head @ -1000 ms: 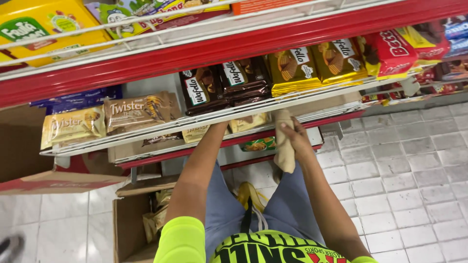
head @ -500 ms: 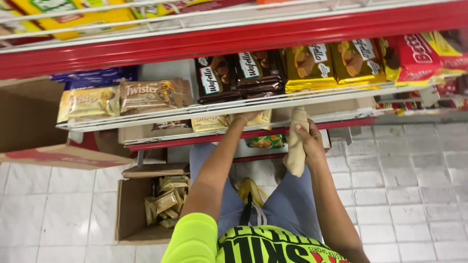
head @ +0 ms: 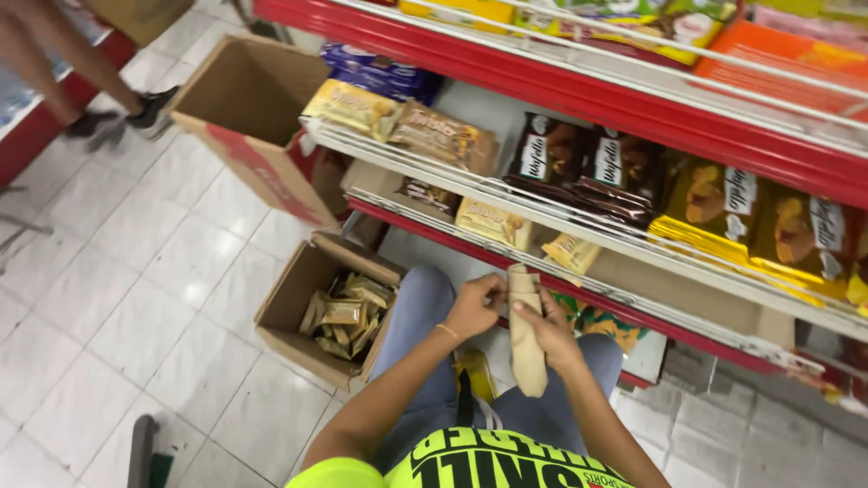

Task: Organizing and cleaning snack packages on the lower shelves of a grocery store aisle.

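- An open cardboard box (head: 312, 312) of gold packets sits at nine o'clock; shelves (head: 579, 230) of snacks at twelve.
- Right hand (head: 547, 325) fingers grip the tan cloth (head: 524, 339), hanging over the lap.
- Left hand (head: 475, 305) fingers pinch its top edge.

The long beige cloth (head: 525, 339) looks soft and matt, bit rumpled. The open brown cardboard box (head: 294, 294) on the floor is plain rough paperboard, with shiny gold foil snack packets (head: 344, 314) inside. The red shelf edge (head: 579, 90) is glossy painted metal, and the white floor tiles (head: 127, 271) are smooth and reflective.
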